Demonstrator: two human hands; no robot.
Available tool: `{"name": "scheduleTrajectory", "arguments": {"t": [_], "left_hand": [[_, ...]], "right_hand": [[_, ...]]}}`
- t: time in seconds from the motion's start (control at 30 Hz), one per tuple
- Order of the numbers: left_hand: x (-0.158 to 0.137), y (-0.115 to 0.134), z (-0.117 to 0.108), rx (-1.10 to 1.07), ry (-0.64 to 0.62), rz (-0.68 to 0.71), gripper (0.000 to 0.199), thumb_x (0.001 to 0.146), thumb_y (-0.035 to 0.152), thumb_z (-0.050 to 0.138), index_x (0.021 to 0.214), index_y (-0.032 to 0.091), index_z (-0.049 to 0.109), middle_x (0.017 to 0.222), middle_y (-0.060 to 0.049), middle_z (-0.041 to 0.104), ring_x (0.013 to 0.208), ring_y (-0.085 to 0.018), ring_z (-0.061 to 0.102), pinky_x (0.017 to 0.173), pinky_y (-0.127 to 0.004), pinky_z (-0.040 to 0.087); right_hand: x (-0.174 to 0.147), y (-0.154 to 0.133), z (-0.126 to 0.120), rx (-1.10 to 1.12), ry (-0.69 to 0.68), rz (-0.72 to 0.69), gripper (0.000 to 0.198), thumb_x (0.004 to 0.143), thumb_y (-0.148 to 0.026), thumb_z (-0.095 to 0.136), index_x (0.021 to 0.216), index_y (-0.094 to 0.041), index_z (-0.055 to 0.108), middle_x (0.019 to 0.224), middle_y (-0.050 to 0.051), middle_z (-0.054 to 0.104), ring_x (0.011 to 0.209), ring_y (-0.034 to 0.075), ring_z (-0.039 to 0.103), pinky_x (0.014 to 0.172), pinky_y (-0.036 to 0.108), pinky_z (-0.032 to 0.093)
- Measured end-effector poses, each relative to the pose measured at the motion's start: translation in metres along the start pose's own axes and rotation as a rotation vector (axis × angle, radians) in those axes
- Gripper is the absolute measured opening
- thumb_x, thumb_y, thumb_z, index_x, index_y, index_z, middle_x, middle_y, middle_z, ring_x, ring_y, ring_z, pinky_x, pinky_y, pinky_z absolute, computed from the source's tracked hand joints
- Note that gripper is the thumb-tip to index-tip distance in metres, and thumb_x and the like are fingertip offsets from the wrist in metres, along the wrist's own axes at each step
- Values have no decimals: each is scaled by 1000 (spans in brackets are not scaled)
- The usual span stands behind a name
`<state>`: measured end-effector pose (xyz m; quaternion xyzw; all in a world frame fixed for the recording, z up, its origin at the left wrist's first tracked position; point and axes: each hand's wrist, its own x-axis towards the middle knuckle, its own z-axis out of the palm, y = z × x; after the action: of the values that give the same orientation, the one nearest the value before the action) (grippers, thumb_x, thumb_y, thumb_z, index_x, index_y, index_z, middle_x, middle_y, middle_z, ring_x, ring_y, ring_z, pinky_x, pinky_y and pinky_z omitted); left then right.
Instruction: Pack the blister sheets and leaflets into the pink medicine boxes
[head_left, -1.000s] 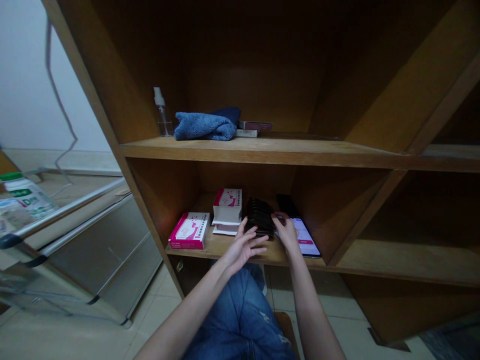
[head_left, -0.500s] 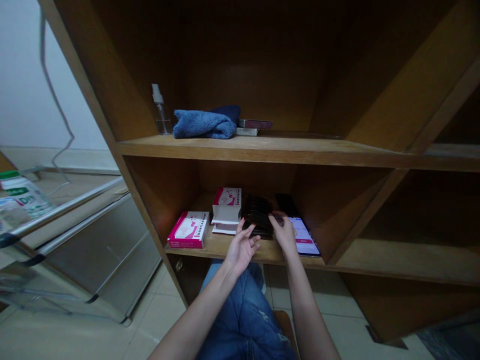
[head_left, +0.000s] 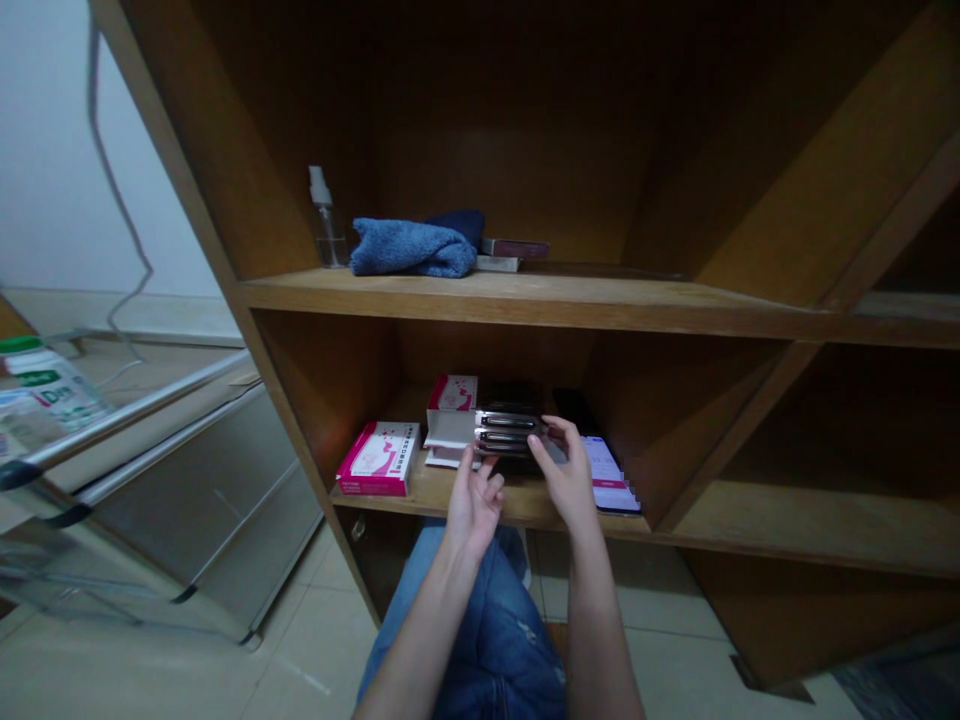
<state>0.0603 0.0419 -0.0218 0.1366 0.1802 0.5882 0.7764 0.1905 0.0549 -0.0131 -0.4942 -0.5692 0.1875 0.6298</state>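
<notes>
A dark, shiny tray of tube-like vials [head_left: 508,432] is held up between my hands, tilted toward me above the lower shelf. My right hand [head_left: 564,468] grips its right end, with the thumb on the near face and the fingers behind. At its lower left corner, the thumb and fingers of my left hand [head_left: 476,500] close on the edge, the other fingers curled. More dark packaging [head_left: 510,393] lies behind the tray, partly hidden. Just left stands an open pink and white box [head_left: 452,395], its flap facing me. A second pink and white box [head_left: 379,458] lies further left.
A phone with a lit screen [head_left: 606,470] lies right of my hand. On the upper shelf [head_left: 525,305] are a spray bottle [head_left: 328,235], a folded blue towel [head_left: 412,248] and small flat boxes [head_left: 514,250]. A metal-framed rack [head_left: 187,480] stands at left.
The dark tray has been lifted and tilted toward me, so its row of vials now shows. My left hand has moved in from open to close on its lower left corner.
</notes>
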Motion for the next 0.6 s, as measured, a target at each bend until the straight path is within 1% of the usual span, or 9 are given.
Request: {"name": "scheduleTrajectory", "arguments": {"t": [0.1, 0.17, 0.27, 0.33, 0.4, 0.5, 0.6], "left_hand": [[-7, 1, -3, -24, 29, 51, 24, 90, 36, 40, 97, 21, 57, 77, 3, 58, 36, 0, 23, 36, -12, 35], [-11, 2, -6, -25, 33, 88, 22, 89, 35, 43, 96, 20, 57, 75, 4, 58, 35, 0, 25, 37, -13, 36], [-16, 5, -10, -15, 68, 148, 21, 86, 36, 47, 93, 19, 58, 72, 2, 60, 40, -4, 39, 40, -16, 40], [-18, 7, -12, -31, 107, 171, 24, 87, 36, 45, 89, 17, 59, 71, -1, 61, 47, -8, 50, 43, -19, 44], [-19, 8, -12, -64, 131, 188, 28, 88, 36, 41, 86, 16, 60, 70, -2, 62, 52, -10, 55, 47, -20, 46], [-20, 11, -13, -104, 146, 223, 30, 89, 35, 40, 85, 15, 62, 73, -4, 65, 55, -11, 58, 49, -21, 46], [-20, 11, -14, -121, 198, 242, 37, 90, 37, 35, 90, 14, 64, 80, -6, 68, 64, -14, 62, 54, -24, 49]], "right_hand": [[-17, -5, 6, 51, -9, 29, 34, 78, -38, 57, 107, -22, 52, 110, 8, 57, 97, 20, 56, 85, 36, 46], [-29, -5, 11, 55, -5, 14, 31, 78, -36, 59, 105, -22, 53, 109, 7, 56, 97, 20, 55, 86, 37, 46], [-43, -4, 19, 97, 24, -82, 29, 76, -29, 63, 102, -23, 53, 107, 6, 54, 99, 19, 54, 87, 37, 46], [-49, -5, 24, 159, 52, -126, 34, 73, -24, 66, 103, -24, 51, 111, 5, 51, 102, 19, 52, 87, 36, 46], [-52, -7, 29, 226, 56, -124, 42, 71, -22, 67, 108, -25, 47, 117, 6, 46, 102, 18, 52, 88, 36, 46], [-56, -10, 33, 277, -18, -77, 49, 72, -19, 66, 115, -26, 43, 124, 7, 42, 100, 17, 54, 90, 36, 45], [-59, -9, 35, 298, -123, -45, 54, 72, -16, 64, 119, -27, 42, 126, 7, 45, 101, 18, 54, 93, 37, 44]]}}
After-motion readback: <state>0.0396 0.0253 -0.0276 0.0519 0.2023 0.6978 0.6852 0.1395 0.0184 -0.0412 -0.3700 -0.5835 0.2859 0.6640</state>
